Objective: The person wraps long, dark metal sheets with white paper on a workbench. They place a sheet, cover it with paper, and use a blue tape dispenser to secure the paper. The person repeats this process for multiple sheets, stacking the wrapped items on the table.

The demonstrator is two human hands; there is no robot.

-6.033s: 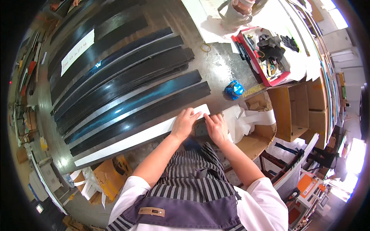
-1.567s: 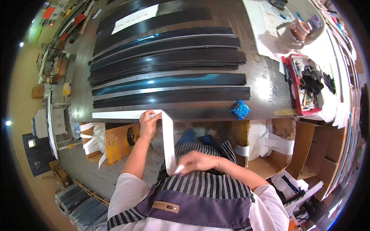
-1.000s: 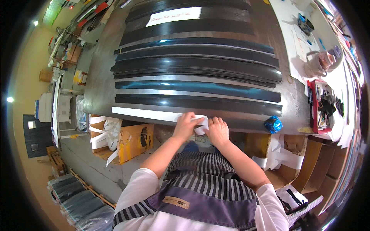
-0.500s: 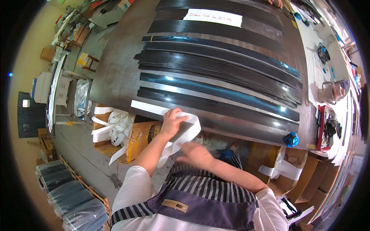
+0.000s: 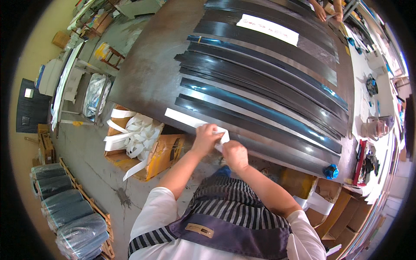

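Observation:
A white strip (image 5: 184, 118) lies flat along the near edge of the dark table (image 5: 138, 82). My left hand (image 5: 207, 138) is closed on this strip, its fingers pinching it near the table edge. Just to the right, my right hand (image 5: 235, 155) is a fist around the strip's other part, which bends down between the two hands. Beyond them, several long black strips (image 5: 260, 110) lie side by side across the table, some glossy with a blue sheen. A white sheet with red handwriting (image 5: 268, 30) rests on the farther strips.
An open cardboard box (image 5: 171, 149) of tangled white strips stands left of my arms. Another box (image 5: 327, 190) is at the right. A crumpled blue thing (image 5: 331, 171) sits at the table's near right corner. Another person's hands (image 5: 320, 13) are at the far right. Wrapped black rolls (image 5: 73, 212) lie lower left.
My right hand has moved up beside the left and closed on the white strip. The strip's wide loop has been drawn in. The view has turned, so the table sits tilted.

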